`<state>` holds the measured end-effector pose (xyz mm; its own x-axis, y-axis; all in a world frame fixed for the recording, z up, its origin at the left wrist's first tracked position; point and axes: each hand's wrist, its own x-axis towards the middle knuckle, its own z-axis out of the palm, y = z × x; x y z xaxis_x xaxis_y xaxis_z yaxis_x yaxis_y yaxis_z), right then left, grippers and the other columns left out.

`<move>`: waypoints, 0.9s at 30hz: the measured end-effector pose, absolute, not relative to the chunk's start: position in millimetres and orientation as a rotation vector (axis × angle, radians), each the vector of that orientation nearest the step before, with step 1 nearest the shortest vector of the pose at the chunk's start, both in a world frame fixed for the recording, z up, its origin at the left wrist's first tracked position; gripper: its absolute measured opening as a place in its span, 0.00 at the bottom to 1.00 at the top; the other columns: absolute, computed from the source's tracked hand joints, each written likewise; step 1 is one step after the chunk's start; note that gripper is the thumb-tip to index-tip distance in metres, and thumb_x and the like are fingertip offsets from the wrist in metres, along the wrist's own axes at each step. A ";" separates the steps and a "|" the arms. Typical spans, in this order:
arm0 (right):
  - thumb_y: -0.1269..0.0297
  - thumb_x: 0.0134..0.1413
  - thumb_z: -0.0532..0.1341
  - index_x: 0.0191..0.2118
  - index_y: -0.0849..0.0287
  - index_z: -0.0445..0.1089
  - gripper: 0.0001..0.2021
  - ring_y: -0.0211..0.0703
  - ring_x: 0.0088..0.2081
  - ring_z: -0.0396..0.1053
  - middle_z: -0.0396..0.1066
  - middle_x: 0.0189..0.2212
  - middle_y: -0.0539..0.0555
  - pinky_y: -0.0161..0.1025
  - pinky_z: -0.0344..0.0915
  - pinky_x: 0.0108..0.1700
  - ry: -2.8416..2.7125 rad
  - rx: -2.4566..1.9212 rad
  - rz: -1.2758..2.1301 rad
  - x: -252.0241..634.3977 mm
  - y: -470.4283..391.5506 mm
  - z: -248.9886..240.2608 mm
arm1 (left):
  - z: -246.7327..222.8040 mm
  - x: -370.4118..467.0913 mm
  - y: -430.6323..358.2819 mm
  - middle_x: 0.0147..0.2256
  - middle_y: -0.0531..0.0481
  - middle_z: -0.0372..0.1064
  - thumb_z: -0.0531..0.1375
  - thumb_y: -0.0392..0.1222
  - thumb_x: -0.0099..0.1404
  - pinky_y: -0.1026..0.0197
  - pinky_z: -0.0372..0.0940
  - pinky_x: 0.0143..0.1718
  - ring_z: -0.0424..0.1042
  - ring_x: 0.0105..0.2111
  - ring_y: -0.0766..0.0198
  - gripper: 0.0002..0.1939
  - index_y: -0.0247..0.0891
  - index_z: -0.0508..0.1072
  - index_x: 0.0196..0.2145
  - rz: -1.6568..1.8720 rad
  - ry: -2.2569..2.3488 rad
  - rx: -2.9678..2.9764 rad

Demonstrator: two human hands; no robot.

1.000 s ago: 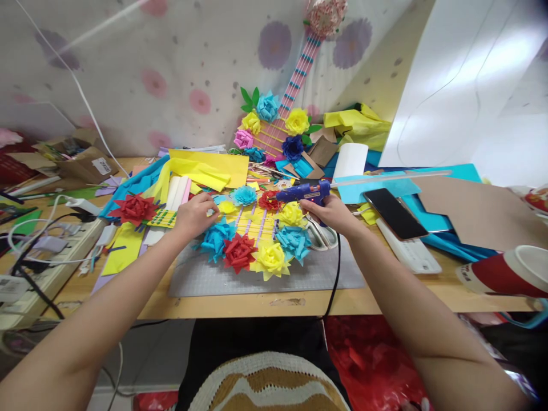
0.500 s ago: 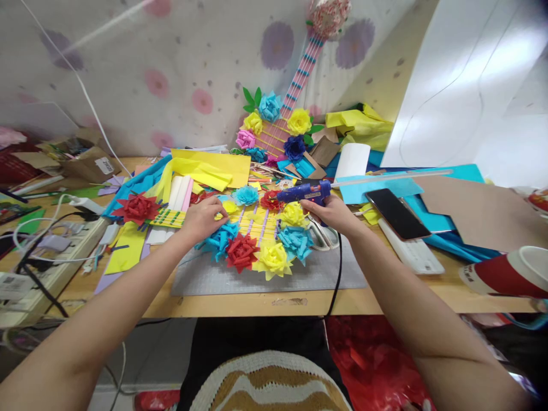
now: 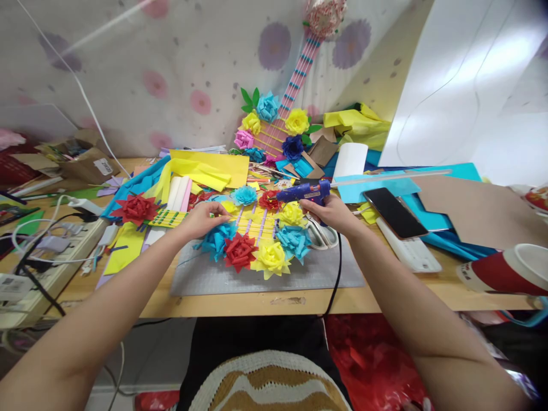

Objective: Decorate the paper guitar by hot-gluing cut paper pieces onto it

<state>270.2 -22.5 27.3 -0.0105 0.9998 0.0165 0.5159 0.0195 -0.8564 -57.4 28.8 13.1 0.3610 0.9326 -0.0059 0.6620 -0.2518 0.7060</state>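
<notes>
A yellow paper guitar (image 3: 257,224) ringed with paper flowers lies on a grey cutting mat (image 3: 317,279). My right hand (image 3: 336,212) grips a blue glue gun (image 3: 306,193), its nozzle pointing left over a red paper flower (image 3: 269,200); a clear glue stick (image 3: 398,176) sticks out of its back. My left hand (image 3: 204,220) is over the guitar's left side, fingertips pinched together near a small yellow flower (image 3: 229,206). What they hold, if anything, is too small to make out. Below that hand sits a blue paper flower (image 3: 217,241).
Scissors (image 3: 322,235) lie right of the guitar, beside the glue gun's black cord (image 3: 338,279). Farther right are a phone (image 3: 396,213) and a red and white cup (image 3: 507,268). A power strip (image 3: 64,268) stands left. A pink flowered guitar (image 3: 274,137) leans at the back.
My left hand has shifted slightly right over the guitar, fingers still pinched. The glue gun has barely moved over the flowers. The whole view has shifted a little.
</notes>
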 end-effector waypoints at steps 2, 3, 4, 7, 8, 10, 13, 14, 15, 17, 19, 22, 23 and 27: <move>0.40 0.42 0.60 0.23 0.61 0.67 0.24 0.35 0.20 0.57 0.60 0.14 0.49 0.36 0.55 0.25 -1.607 -1.569 0.878 269.8 -22.9 27.2 | 11.6 -55.7 28.7 0.32 0.50 0.75 0.61 0.55 0.52 0.60 0.64 0.35 0.71 0.35 0.60 0.15 0.39 0.73 0.28 0.501 1.441 2.103; 0.39 0.42 0.60 0.23 0.61 0.67 0.24 0.35 0.20 0.57 0.61 0.15 0.49 0.36 0.55 0.25 -1.606 -1.561 0.874 269.8 -23.2 27.4 | 11.7 -55.2 28.3 0.34 0.50 0.75 0.60 0.53 0.54 0.60 0.64 0.36 0.71 0.36 0.59 0.14 0.40 0.73 0.29 0.480 1.487 2.144; 0.39 0.42 0.60 0.23 0.61 0.67 0.24 0.35 0.21 0.57 0.61 0.15 0.49 0.36 0.55 0.26 -1.604 -1.555 0.872 269.8 -23.5 27.7 | 12.4 -55.0 27.7 0.35 0.50 0.75 0.60 0.51 0.55 0.60 0.63 0.37 0.72 0.37 0.59 0.12 0.40 0.73 0.30 0.462 1.537 2.181; 0.39 0.42 0.60 0.23 0.61 0.66 0.24 0.35 0.21 0.57 0.61 0.16 0.49 0.36 0.55 0.26 -1.604 -1.548 0.879 269.7 -24.0 28.3 | 16.0 -54.7 25.0 0.39 0.50 0.74 0.59 0.48 0.57 0.59 0.63 0.40 0.71 0.40 0.58 0.10 0.41 0.74 0.33 0.393 1.674 2.298; 0.39 0.42 0.60 0.23 0.61 0.66 0.24 0.34 0.21 0.57 0.61 0.16 0.49 0.36 0.55 0.26 -1.601 -1.549 0.882 269.5 -23.9 28.2 | 17.0 -54.4 24.0 0.39 0.49 0.74 0.59 0.48 0.57 0.58 0.63 0.40 0.71 0.41 0.57 0.10 0.42 0.74 0.34 0.368 1.707 2.345; 0.39 0.41 0.61 0.23 0.61 0.66 0.25 0.34 0.21 0.57 0.61 0.15 0.49 0.36 0.55 0.25 -1.589 -1.555 0.889 269.0 -23.7 27.7 | 18.4 -53.4 22.2 0.38 0.49 0.73 0.58 0.47 0.59 0.59 0.62 0.39 0.71 0.41 0.57 0.10 0.42 0.75 0.34 0.319 1.746 2.450; 0.39 0.40 0.61 0.23 0.61 0.66 0.25 0.34 0.21 0.56 0.59 0.15 0.48 0.36 0.54 0.25 -1.580 -1.564 0.901 268.7 -23.3 26.3 | 18.4 -52.4 21.4 0.36 0.48 0.72 0.57 0.46 0.60 0.60 0.62 0.36 0.70 0.40 0.58 0.09 0.42 0.75 0.34 0.267 1.736 2.614; 0.39 0.40 0.60 0.23 0.61 0.66 0.25 0.34 0.21 0.56 0.59 0.15 0.48 0.36 0.54 0.25 -1.584 -1.565 0.904 268.8 -23.2 25.8 | 18.0 -52.3 21.7 0.36 0.48 0.72 0.57 0.45 0.60 0.61 0.62 0.34 0.70 0.40 0.58 0.09 0.42 0.76 0.34 0.251 1.724 2.659; 0.39 0.40 0.60 0.23 0.61 0.67 0.25 0.35 0.21 0.56 0.59 0.15 0.48 0.36 0.54 0.25 -1.586 -1.568 0.903 269.0 -23.2 25.3 | 17.5 -52.5 22.3 0.35 0.48 0.72 0.57 0.44 0.60 0.61 0.62 0.33 0.70 0.41 0.58 0.08 0.42 0.76 0.33 0.237 1.709 2.699; 0.38 0.40 0.60 0.23 0.62 0.67 0.26 0.35 0.21 0.57 0.59 0.15 0.48 0.36 0.54 0.25 -1.585 -1.572 0.903 269.5 -23.3 24.7 | 15.9 -53.1 23.9 0.35 0.48 0.73 0.56 0.42 0.60 0.62 0.61 0.31 0.70 0.41 0.59 0.08 0.42 0.75 0.32 0.222 1.685 2.773; 0.38 0.40 0.60 0.23 0.62 0.67 0.26 0.35 0.21 0.57 0.60 0.15 0.49 0.36 0.54 0.25 -1.577 -1.580 0.908 269.7 -23.6 24.7 | 13.7 -53.6 25.6 0.34 0.48 0.73 0.56 0.41 0.61 0.62 0.61 0.30 0.70 0.42 0.59 0.08 0.42 0.75 0.31 0.229 1.668 2.842; 0.38 0.39 0.60 0.23 0.62 0.67 0.26 0.34 0.20 0.56 0.59 0.15 0.48 0.36 0.53 0.25 -1.570 -1.591 0.914 269.1 -24.4 25.8 | 9.3 -53.8 28.0 0.33 0.47 0.74 0.54 0.41 0.62 0.63 0.60 0.29 0.70 0.41 0.59 0.09 0.41 0.74 0.29 0.259 1.648 2.924; 0.38 0.39 0.60 0.23 0.62 0.67 0.26 0.34 0.20 0.56 0.59 0.15 0.48 0.36 0.53 0.25 -1.570 -1.595 0.914 268.8 -24.7 26.2 | 7.8 -53.8 28.8 0.32 0.47 0.74 0.54 0.41 0.62 0.63 0.60 0.28 0.70 0.40 0.59 0.10 0.40 0.74 0.28 0.269 1.639 2.945; 0.37 0.39 0.60 0.23 0.62 0.67 0.26 0.34 0.20 0.55 0.59 0.15 0.48 0.36 0.53 0.24 -1.576 -1.609 0.913 268.7 -25.8 27.4 | 1.9 -54.5 32.5 0.29 0.47 0.73 0.53 0.40 0.63 0.63 0.59 0.28 0.70 0.39 0.59 0.11 0.39 0.72 0.26 0.352 1.597 3.002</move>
